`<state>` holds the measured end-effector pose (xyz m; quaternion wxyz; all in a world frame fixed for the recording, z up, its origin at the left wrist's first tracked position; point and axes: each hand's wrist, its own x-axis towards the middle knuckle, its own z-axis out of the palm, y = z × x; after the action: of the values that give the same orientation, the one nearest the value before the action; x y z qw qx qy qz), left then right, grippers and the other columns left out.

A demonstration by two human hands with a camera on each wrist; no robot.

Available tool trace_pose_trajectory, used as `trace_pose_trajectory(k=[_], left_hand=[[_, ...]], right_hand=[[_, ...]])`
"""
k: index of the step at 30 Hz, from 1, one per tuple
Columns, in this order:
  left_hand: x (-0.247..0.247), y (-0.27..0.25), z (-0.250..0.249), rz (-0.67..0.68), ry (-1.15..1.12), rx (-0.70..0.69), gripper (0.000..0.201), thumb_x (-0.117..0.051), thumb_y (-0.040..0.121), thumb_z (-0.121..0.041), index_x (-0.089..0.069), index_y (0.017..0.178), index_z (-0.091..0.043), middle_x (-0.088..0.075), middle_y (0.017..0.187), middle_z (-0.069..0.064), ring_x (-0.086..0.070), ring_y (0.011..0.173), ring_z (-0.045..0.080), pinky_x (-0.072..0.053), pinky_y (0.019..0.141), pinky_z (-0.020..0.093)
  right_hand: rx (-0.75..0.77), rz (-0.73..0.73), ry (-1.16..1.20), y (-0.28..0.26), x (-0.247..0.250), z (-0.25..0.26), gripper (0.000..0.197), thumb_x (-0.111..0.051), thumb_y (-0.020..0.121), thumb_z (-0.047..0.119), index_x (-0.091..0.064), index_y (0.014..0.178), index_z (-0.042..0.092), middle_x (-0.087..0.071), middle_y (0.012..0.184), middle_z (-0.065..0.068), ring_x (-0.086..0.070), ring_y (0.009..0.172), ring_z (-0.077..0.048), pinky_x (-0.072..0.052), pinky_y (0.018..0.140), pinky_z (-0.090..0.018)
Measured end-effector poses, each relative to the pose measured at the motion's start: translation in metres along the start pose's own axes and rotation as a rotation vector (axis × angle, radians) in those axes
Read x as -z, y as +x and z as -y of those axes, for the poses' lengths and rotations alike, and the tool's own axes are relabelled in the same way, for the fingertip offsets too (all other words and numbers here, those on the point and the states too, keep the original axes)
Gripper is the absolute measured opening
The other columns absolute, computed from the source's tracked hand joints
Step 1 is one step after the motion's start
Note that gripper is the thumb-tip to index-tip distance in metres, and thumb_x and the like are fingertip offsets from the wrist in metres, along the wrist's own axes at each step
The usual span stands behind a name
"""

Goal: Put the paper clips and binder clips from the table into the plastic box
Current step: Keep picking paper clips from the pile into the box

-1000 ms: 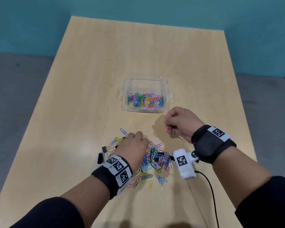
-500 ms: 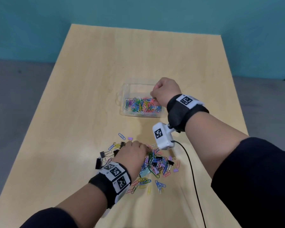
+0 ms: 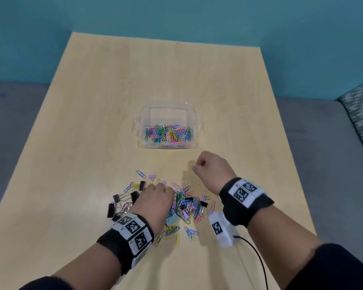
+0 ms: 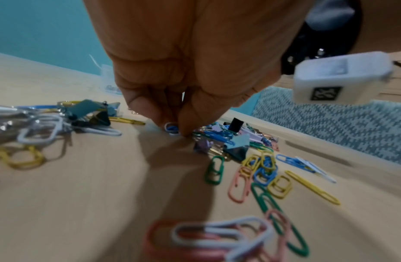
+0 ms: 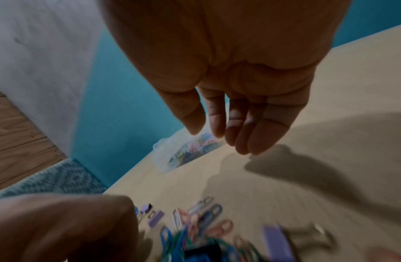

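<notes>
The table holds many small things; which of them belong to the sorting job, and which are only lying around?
Belong to the job:
- paper clips
- binder clips
- plastic box
- left hand, pinching a blue paper clip
- right hand, empty

Only lying around:
- patterned cushion
- black cable

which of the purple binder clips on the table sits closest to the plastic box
The purple binder clip at the far edge of the pile, just right of the lone blue paper clip. The other purple ones lie nearer the person; the plastic box is beyond it.
</notes>
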<state>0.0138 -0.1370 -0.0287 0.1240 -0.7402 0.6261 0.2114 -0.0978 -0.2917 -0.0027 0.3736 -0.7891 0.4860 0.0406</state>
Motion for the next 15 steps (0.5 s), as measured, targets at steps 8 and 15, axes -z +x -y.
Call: trace_pose_trajectory(k=[8,15], left_hand=[[0.012,0.003,0.009,-0.033,-0.35,0.116,0.014,-0.051,0.075,-0.01,-0.043,0.08,-0.02,-0.055,0.083,0.003,-0.052,0.079,0.027,-0.042,0.066,0.033],[0.105,0.063,0.055,-0.386,-0.742,0.33,0.008,-0.062,0.072,-0.009,-0.06,0.073,-0.016,-0.064,0.074,0.004,-0.059,0.071,0.024,-0.046,0.065,0.029]], right_hand=[[-0.094,-0.075,0.106,-0.035,-0.002,-0.052,0.011,-0.058,0.084,0.028,-0.059,0.077,0.02,-0.062,0.07,0.002,-0.057,0.07,-0.017,-0.042,0.061,-0.029],[-0.097,-0.128,0.149,-0.043,0.001,-0.058,0.013,-0.059,0.084,0.028,-0.059,0.074,0.019,-0.061,0.066,0.002,-0.056,0.066,-0.017,-0.039,0.057,-0.028]])
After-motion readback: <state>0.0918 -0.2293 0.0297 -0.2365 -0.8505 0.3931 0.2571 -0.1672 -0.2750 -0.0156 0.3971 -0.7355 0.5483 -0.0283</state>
